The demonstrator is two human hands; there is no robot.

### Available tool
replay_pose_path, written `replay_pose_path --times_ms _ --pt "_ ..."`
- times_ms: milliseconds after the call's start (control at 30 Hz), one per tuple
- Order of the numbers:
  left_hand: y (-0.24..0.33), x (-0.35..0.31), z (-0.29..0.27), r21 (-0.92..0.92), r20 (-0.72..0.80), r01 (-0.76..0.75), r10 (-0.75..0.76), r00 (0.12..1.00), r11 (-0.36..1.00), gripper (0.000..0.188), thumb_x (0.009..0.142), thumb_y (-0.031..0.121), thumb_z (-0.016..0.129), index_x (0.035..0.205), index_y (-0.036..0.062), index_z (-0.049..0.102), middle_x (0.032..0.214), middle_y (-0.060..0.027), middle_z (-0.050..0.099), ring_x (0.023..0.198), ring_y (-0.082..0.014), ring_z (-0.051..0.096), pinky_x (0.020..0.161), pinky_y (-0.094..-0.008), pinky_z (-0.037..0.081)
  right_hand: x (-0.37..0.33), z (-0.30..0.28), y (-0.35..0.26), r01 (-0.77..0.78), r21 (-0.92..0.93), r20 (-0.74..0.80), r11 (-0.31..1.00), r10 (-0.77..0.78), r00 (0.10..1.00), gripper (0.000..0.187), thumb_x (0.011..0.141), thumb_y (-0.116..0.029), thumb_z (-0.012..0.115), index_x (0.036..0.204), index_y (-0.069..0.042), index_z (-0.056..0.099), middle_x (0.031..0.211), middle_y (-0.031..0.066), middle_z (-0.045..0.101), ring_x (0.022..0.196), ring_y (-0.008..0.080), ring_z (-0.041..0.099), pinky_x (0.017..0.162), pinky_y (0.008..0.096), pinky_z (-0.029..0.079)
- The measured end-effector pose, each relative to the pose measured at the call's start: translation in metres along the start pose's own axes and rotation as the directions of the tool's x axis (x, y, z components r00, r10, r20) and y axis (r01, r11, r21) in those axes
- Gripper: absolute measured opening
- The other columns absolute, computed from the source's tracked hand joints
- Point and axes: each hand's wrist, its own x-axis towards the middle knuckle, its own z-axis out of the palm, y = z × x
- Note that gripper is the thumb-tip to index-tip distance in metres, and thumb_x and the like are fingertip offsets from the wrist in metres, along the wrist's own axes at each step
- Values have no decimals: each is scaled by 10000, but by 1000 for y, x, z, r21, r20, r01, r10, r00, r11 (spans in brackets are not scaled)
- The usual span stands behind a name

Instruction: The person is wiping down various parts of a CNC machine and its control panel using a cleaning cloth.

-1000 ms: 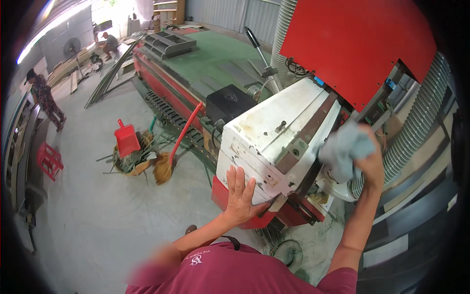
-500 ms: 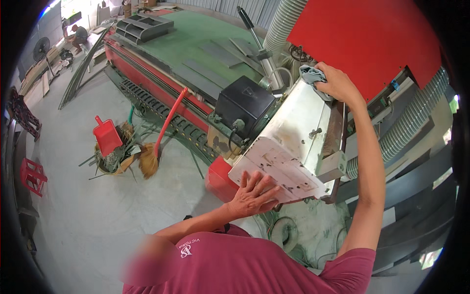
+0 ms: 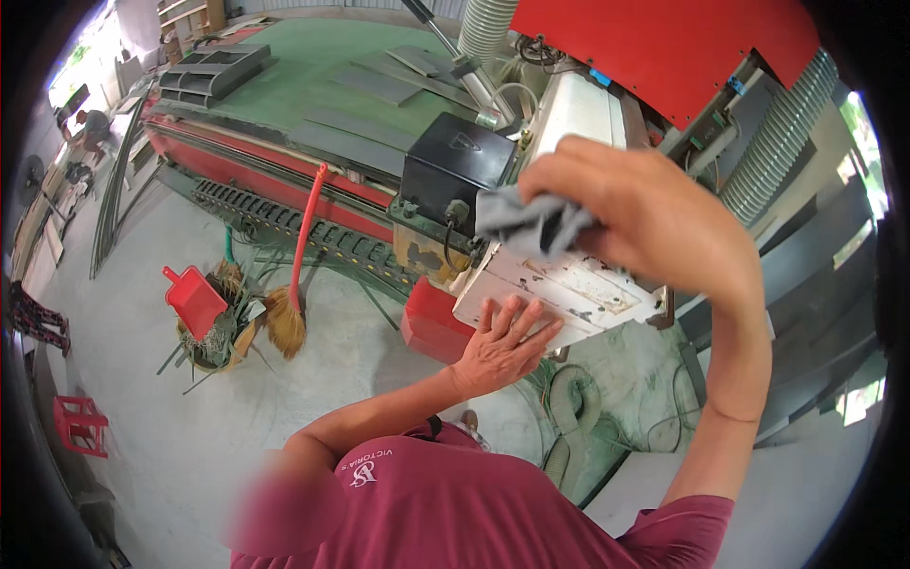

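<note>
My right hand [image 3: 654, 213] is closed round a bunched grey cloth [image 3: 533, 222], raised over the white machine housing [image 3: 576, 116]; the hand is slightly blurred and hides part of the housing. Flat with fingers spread, my left hand [image 3: 507, 346] lies against the scuffed white end plate [image 3: 597, 294] of that housing. Just left of the cloth sits a black motor box [image 3: 458, 156] with a cable running down. Below it is a red box-shaped part [image 3: 434, 321].
A green-topped machine bed [image 3: 313, 85] with grey strips stretches to the far left. On the floor at left are a red-handled broom [image 3: 287, 318], a red dustpan [image 3: 196, 302] and a red stool [image 3: 81, 425]. Ribbed hoses [image 3: 782, 133] hang at right. A person [image 3: 93, 131] crouches far off.
My right hand has come back from the housing's far end toward me, lifting the cloth with it. The left hand stays on the end plate. My view has shifted somewhat.
</note>
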Motion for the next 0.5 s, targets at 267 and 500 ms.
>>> replay_pose_path --times_ms 267,500 --pt "-12 7 -86 -523 59 59 -34 998 850 436 668 49 711 1087 78 595 1184 -158 529 1157 -389 483 1012 -556 352 -48 81 -72 -231 -118 -307 966 186 933 357 665 -154 727 1006 -176 625 1026 42 534 893 234 547 705 359 465" --pt "-37 13 -121 -487 -88 235 -315 945 841 298 718 -81 611 997 21 628 985 -128 602 956 -317 588 839 -402 470 -42 182 -39 -283 -278 -520 918 103 848 256 694 -258 745 937 -302 680 1082 -46 472 1002 182 405 771 349 339"
